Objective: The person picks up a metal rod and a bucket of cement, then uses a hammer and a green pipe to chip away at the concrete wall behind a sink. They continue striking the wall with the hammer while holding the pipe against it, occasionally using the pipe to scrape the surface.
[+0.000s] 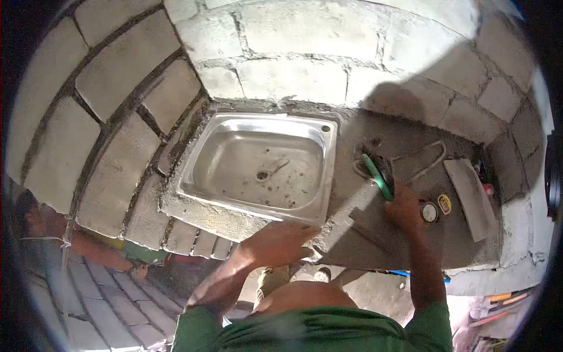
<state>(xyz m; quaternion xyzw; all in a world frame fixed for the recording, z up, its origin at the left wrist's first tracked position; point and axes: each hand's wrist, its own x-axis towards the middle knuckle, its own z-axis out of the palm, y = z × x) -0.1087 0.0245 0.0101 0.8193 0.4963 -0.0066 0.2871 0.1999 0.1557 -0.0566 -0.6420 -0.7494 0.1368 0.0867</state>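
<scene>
A stainless steel sink [199, 167] is set in the rough concrete counter, with dark crumbs and bits of debris around its drain [262, 175]. At its front right corner is my left hand [275, 243], fingers stretched along the rim and thumb apart below. My right hand [404, 208] is over the counter to the right, its fingers closed around the near end of a long green tool [377, 176]. A dark rounded part lies right beside the green length; I cannot tell what kind of tool it is.
Block walls [305, 29] enclose the counter [399, 252]. On it lie a bent thin tube [431, 164], a round gauge-like item [429, 212], a yellow-rimmed piece [444, 204] and a grey slab [471, 199]. Another person's arm [88, 243] reaches in beyond the left wall.
</scene>
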